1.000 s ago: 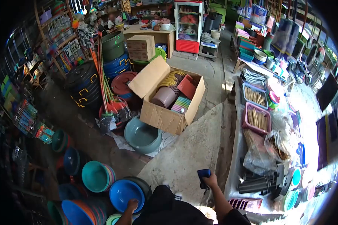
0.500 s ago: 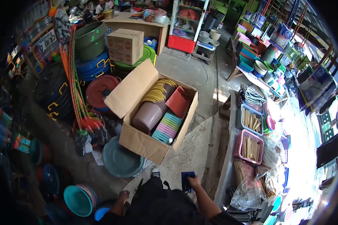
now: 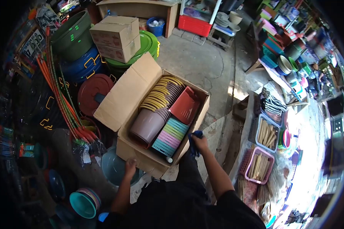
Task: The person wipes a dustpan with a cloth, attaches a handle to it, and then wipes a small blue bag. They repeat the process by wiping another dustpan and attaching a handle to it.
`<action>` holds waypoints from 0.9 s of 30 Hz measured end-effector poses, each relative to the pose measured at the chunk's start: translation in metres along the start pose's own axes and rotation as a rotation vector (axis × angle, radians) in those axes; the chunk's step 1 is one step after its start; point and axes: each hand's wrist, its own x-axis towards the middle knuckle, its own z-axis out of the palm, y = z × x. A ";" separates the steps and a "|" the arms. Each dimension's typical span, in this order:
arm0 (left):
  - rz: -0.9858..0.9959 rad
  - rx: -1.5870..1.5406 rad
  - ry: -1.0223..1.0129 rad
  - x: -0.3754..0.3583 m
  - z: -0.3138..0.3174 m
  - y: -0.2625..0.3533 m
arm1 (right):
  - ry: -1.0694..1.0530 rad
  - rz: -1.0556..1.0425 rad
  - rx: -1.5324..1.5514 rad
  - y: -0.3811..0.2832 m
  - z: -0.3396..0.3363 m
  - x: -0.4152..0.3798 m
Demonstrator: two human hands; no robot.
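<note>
An open cardboard box (image 3: 162, 162) stands in front of me. In it lie a stack of brown pails (image 3: 149, 126) with yellow handles, red-brown dustpans (image 3: 185, 105) and a row of pastel plastic baskets (image 3: 171, 136). A small white-capped item (image 3: 169, 160) sits in the near corner. My left hand (image 3: 130, 168) is closed at the box's near left edge, its fingers partly hidden. My right hand (image 3: 201, 144) grips a dark blue cloth (image 3: 195, 142) beside the box's right wall.
A grey-blue basin (image 3: 112, 168) lies under the box's near left side. Lidded tubs, stacked cartons (image 3: 116, 36) and orange-green poles (image 3: 61, 91) stand to the left. On the right, a low bench holds baskets of wooden sticks (image 3: 259, 166).
I have come nearer and leaned over the box. My left hand has moved up to its near edge. My right hand, with the cloth, has risen to its right side.
</note>
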 end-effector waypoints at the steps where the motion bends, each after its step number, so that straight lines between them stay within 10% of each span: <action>1: -0.047 -0.058 0.037 -0.004 0.007 -0.014 | -0.007 -0.050 -0.007 -0.005 0.004 0.038; 5: -0.126 0.018 0.176 -0.025 0.017 -0.082 | -0.065 -0.064 -0.215 -0.018 0.027 0.196; 7: -0.442 0.019 0.367 -0.068 0.049 -0.013 | -0.123 0.034 -0.280 -0.034 0.038 0.245; 14: -0.599 0.018 0.588 -0.150 0.107 0.037 | -0.028 0.098 -0.561 -0.048 0.099 0.376; 27: -0.607 0.033 0.518 -0.155 0.193 0.136 | -0.124 0.038 -0.415 -0.047 0.121 0.343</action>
